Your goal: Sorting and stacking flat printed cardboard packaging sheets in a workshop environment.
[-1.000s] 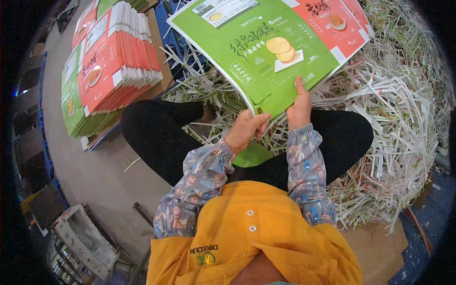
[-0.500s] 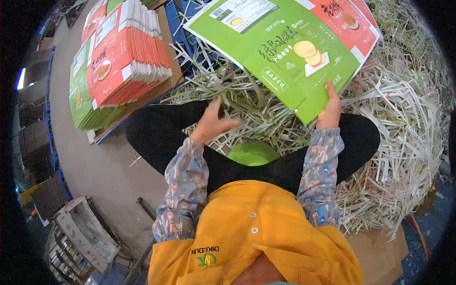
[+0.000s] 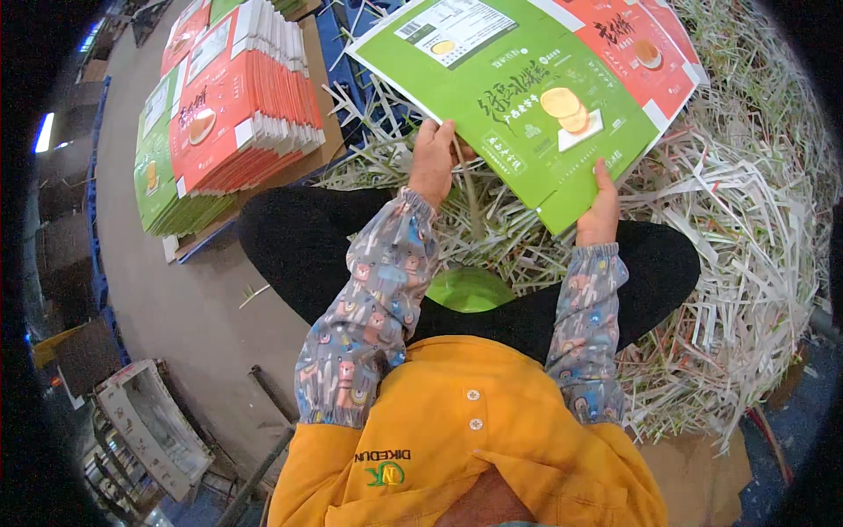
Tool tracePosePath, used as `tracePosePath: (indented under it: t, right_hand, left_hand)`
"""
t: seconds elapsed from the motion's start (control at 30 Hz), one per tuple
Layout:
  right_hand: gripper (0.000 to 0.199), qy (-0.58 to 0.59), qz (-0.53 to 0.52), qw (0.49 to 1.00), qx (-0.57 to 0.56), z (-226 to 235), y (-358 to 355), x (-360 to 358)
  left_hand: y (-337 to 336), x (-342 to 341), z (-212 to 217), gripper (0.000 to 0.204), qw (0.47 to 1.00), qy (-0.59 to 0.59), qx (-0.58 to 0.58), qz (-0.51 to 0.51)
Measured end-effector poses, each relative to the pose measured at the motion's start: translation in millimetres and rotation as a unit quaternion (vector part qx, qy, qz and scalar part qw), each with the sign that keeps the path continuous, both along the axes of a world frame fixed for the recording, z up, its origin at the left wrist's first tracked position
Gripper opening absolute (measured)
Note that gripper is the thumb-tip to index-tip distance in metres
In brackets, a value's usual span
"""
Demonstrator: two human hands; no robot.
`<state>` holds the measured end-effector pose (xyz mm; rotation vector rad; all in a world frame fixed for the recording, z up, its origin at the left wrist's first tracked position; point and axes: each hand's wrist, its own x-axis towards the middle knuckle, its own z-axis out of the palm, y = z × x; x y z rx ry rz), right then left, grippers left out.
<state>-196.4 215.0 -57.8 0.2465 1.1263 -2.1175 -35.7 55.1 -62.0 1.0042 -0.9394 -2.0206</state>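
A large flat printed cardboard sheet (image 3: pixel 509 97), green with a red end, is held up in front of me, tilted. It seems to be a box blank, and further red sheet edges show behind its far right corner. My right hand (image 3: pixel 599 209) grips its near corner, thumb on top and fingers hidden underneath. At its left edge my left hand (image 3: pixel 432 162) is closed, thumb at the rim, the other fingers partly hidden. Below the sheet, between my crossed legs, lies a heap of white and green paper strips (image 3: pixel 492 237).
To the left, a tall stack of red and green flat cartons (image 3: pixel 237 114) sits on brown cardboard on a blue pallet. A round green object (image 3: pixel 471 290) shows between my legs. Shredded strips (image 3: pixel 729 263) pile up on the right. A worn metal frame (image 3: pixel 156 417) stands at lower left.
My left hand has moved right and forward, from spread fingers over the strips to the sheet's left edge, and closed there. The sheet and right hand have barely shifted.
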Motion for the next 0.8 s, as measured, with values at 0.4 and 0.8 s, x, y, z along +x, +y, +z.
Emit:
tracePosePath:
  t: [0.4,0.8]
  right_hand:
    - [0.037,-0.015,0.002,0.998,0.058,7.7,10.2,-8.1]
    - [0.04,-0.09,0.082,0.99,-0.075,35.4,25.9,-28.8]
  left_hand:
    - [-43.4,56.9,-10.5,0.013,0.86,-0.245,-0.382,-0.233]
    - [-97.6,145.2,-64.7,0.032,0.61,-0.727,-0.294,-0.114]
